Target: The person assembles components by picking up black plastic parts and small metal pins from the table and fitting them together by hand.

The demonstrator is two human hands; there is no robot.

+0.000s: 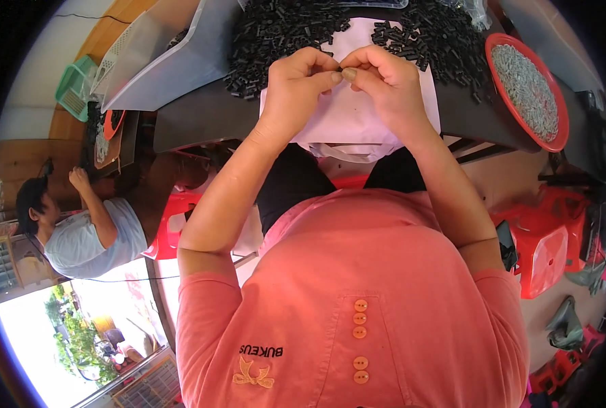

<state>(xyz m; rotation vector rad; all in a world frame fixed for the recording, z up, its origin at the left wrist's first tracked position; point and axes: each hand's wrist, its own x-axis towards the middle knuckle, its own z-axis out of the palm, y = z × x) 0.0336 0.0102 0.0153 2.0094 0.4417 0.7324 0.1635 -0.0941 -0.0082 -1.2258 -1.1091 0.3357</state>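
My left hand (291, 85) and my right hand (393, 85) meet fingertip to fingertip over a pale pinkish sheet (357, 119) at the table's near edge. Both are closed in a pinch around a tiny dark piece (340, 69), mostly hidden by the fingers. Its kind is too small to make out. Beyond my left hand spreads a heap of short black cylindrical pieces (279, 41). A second heap of black pieces (446, 51) lies beyond my right hand.
A red round basin (560, 136) of small silvery pieces (524, 88) stands at the table's right. A translucent plastic bin (174, 68) is on the left, with a green basket (72, 92) farther off. Another person (95, 234) works at far left. Red stools (541, 255) stand right.
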